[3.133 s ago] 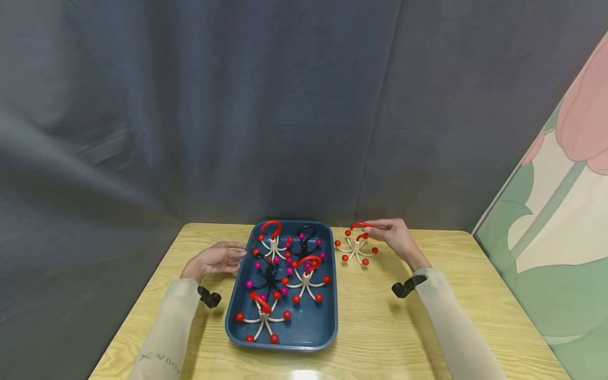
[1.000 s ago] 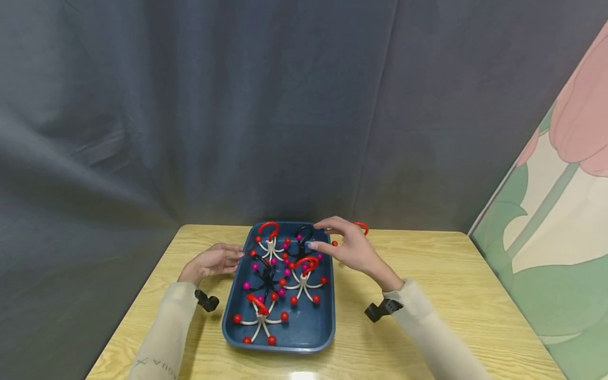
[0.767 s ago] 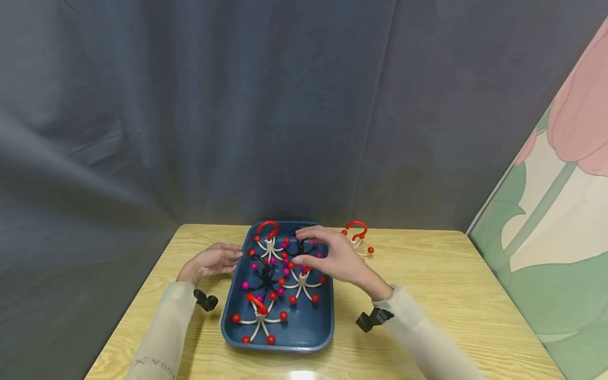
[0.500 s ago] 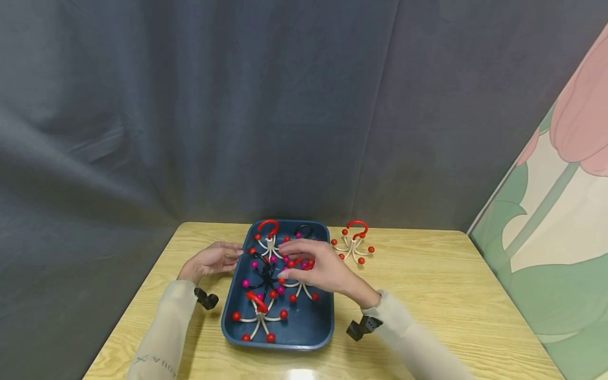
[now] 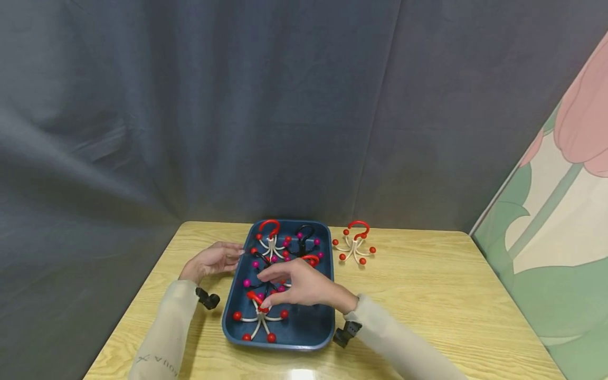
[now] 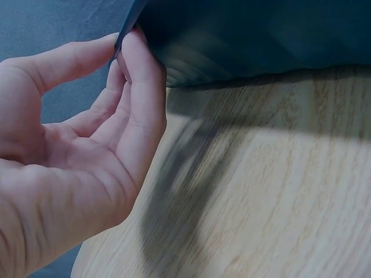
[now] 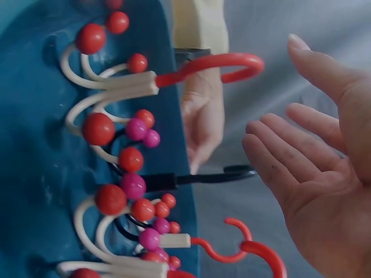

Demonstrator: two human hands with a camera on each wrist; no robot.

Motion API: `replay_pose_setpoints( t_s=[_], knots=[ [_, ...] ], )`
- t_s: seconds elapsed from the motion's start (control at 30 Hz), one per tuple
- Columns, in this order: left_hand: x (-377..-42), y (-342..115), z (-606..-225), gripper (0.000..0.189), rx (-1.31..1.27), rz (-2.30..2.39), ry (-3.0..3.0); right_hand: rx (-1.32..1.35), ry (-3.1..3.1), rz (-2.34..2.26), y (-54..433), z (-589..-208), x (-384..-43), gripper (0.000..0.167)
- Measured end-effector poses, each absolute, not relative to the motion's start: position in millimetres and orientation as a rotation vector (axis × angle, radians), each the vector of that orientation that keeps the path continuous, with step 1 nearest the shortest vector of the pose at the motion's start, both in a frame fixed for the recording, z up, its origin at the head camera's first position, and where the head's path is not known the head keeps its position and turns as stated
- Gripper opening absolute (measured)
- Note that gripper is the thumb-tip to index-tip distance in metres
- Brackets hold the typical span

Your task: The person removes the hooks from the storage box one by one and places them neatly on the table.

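My left hand [image 5: 216, 259] pinches the left rim of a blue tray [image 5: 311, 328] between thumb and fingers; the left wrist view shows the rim [image 6: 124, 35] between them. Above the tray is my right hand [image 5: 304, 285], thumb and fingers spread, holding nothing. Its thumb comes close to the red hook handle of the nearest white-legged head massager [image 5: 260, 316]; contact cannot be told. In the right wrist view that hand [image 7: 316, 145] faces a white-legged massager with a red hook [image 7: 214, 65]. Beneath the hand, another red-hooked massager [image 5: 311, 259] is mostly hidden.
Farther back in the tray stand a red-hooked massager [image 5: 272, 243] and a black one [image 5: 303, 245] with pink balls. A second black one [image 5: 266, 287] is partly covered by my hand. One red-hooked massager [image 5: 354, 245] stands on the wooden table [image 5: 427, 295], right of the tray.
My right hand has let go of the red-hooked massager on the table at right. It has moved left over the tray, then toward its near end. The left hand stays at the rim.
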State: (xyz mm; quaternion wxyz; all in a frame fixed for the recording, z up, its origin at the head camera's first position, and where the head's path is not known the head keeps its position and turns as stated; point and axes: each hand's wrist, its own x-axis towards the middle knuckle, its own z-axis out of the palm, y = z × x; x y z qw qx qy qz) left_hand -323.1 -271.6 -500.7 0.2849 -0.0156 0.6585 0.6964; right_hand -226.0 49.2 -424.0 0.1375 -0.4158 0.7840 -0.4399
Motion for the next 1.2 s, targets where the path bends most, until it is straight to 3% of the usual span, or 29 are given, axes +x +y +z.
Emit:
replay_pose_setpoints(
  t_s=[0.6, 0.97, 1.2],
  knots=[
    [-323, -271, -502, 0.042, -0.042, 1.879, 1.747, -1.212, 2.252, -1.065, 37, -444, -233, 0.06],
    [-324, -271, -503, 0.042, -0.028, 1.874, 1.753, -1.27, 2.235, -1.101, 34, -447, -232, 0.035],
    [-325, -274, -507, 0.034, -0.009, 1.891, 1.731, -1.228, 2.229, -1.137, 34, -449, -231, 0.031]
  ],
)
